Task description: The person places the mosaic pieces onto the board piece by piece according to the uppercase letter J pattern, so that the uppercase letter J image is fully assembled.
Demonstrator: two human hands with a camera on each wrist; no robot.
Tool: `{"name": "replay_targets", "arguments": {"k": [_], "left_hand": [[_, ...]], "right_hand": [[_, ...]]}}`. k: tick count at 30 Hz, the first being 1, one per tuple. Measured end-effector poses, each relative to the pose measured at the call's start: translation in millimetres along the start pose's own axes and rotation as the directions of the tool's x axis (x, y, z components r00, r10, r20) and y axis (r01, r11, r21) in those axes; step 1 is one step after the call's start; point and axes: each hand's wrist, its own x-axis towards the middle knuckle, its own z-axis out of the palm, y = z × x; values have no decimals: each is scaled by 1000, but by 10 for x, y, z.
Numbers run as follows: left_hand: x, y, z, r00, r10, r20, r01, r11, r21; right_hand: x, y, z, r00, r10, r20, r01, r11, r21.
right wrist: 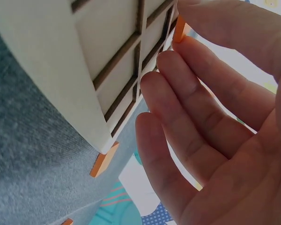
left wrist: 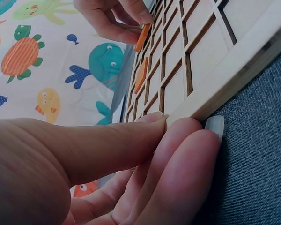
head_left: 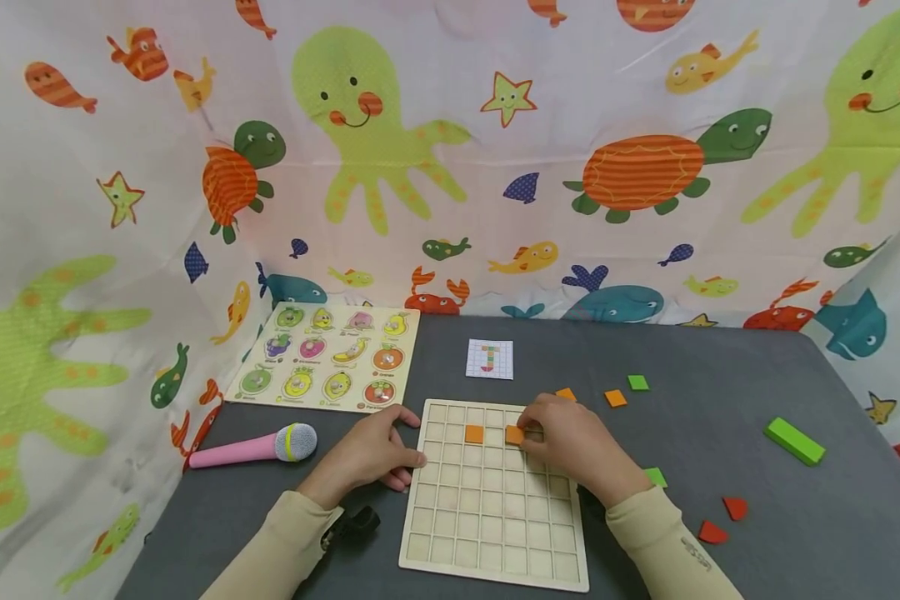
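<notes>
A pale wooden grid board (head_left: pixel 495 500) lies on the table in front of me. My left hand (head_left: pixel 371 450) grips its left edge; in the left wrist view the thumb and forefinger meet at the board's rim (left wrist: pixel 234 77). Between thumb and forefinger, my right hand (head_left: pixel 577 437) pinches an orange square tile (head_left: pixel 513 435) over the board's upper rows. The right wrist view shows that tile (right wrist: pixel 179 29) on edge at the fingertips, the other fingers loosely extended. Another orange tile (head_left: pixel 474 434) sits in a cell two columns to the left.
Beyond the board lies a card (head_left: pixel 489 359) with a coloured J on a grid. Orange (head_left: pixel 616 398) and green tiles (head_left: pixel 637 382), red pieces (head_left: pixel 712 532) and a green block (head_left: pixel 794 441) lie right. A fruit puzzle board (head_left: pixel 322 358) and pink toy microphone (head_left: pixel 255 447) are left.
</notes>
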Motion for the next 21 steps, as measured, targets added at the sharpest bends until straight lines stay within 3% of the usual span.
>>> {"name": "replay_targets", "arguments": {"k": [21], "left_hand": [[4,-4,18,1000,26,8,-26,1000,2]], "right_hand": [[18,26,18,999,9,31,-9,1000,20]]}}
